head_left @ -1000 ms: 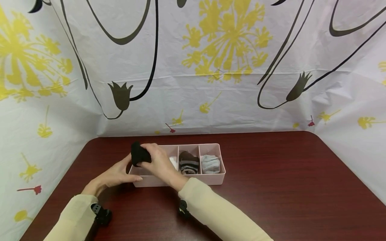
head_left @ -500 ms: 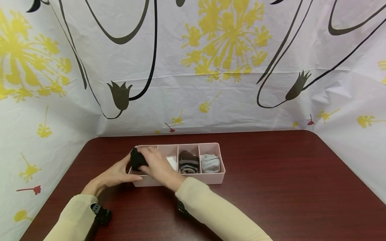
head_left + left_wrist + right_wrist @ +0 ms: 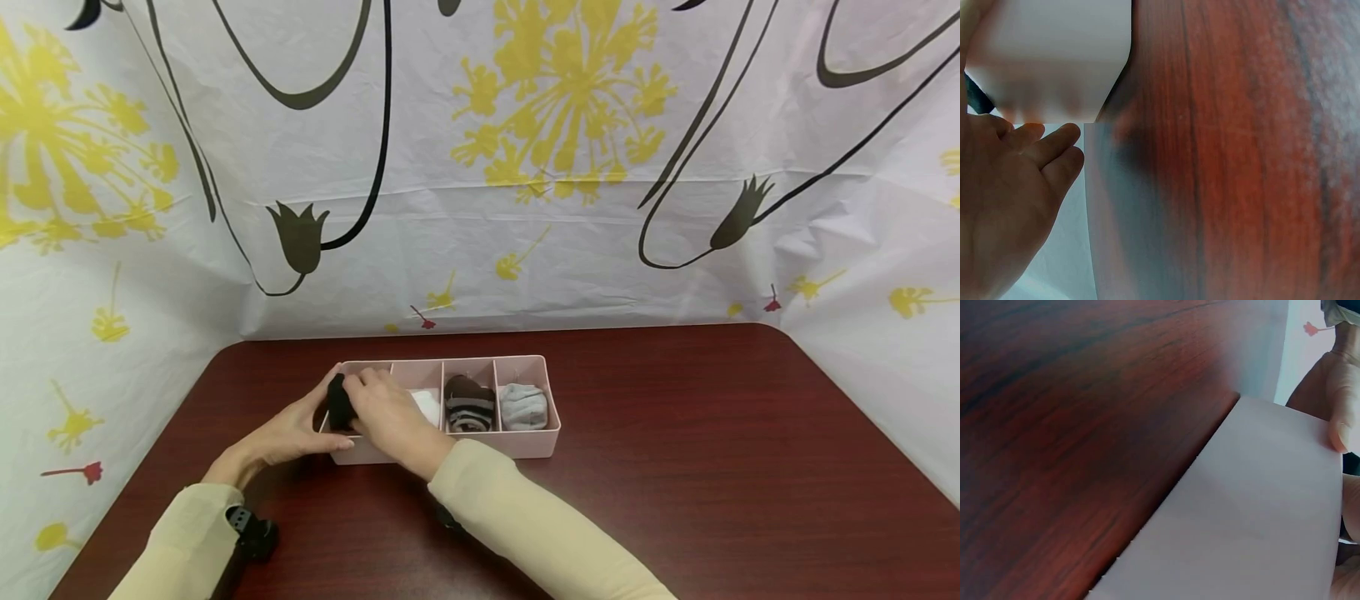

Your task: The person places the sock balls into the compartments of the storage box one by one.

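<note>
A long pale pink divided box (image 3: 517,446) lies on the table, its front wall (image 3: 1254,500) filling much of the right wrist view. At its left end my left hand (image 3: 288,429) grips the box, thumb along the front and fingers against the end wall (image 3: 1054,62). My right hand (image 3: 393,417) pinches a black rolled sock (image 3: 339,406) down in the leftmost compartment, its fingertips partly hidden. Further right in the box sit a white rolled sock (image 3: 427,404), a brown and grey striped one (image 3: 470,406) and a light grey one (image 3: 524,407).
The dark red wooden table (image 3: 697,467) stretches to the right and in front of the box. Behind it hangs a white sheet (image 3: 420,208) with yellow and dark flower prints, also covering both sides.
My right hand has lowered the black sock from above the rim into the leftmost compartment, bringing more of the white sock into view. The left hand stays at the box's end.
</note>
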Demonstrator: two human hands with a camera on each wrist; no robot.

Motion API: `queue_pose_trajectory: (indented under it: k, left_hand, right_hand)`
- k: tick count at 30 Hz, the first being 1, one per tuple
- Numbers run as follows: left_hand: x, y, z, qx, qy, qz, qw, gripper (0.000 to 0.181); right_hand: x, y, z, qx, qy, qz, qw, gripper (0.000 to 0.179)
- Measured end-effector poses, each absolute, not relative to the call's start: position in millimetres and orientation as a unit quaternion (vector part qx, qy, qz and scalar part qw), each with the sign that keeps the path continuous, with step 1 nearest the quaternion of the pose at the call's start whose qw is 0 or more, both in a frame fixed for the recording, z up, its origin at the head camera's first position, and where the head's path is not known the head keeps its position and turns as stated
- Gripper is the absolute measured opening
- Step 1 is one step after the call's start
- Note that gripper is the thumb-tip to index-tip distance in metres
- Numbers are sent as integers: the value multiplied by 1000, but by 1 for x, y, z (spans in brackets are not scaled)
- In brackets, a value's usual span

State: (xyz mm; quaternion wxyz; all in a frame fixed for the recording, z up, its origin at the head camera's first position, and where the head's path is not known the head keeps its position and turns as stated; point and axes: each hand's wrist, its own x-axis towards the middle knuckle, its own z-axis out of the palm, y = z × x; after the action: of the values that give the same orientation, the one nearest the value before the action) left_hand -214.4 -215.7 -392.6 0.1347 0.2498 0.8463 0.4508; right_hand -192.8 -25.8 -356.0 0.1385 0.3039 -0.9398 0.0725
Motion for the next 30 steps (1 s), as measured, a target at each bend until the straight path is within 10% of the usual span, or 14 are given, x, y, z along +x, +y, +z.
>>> queue_pose_trajectory:
  k: [30]
  left_hand:
    - [-213,-216,-393,249,860,427,123,110]
  right_hand:
    - [-199,-38,-350,298,-952,-27,65,31]
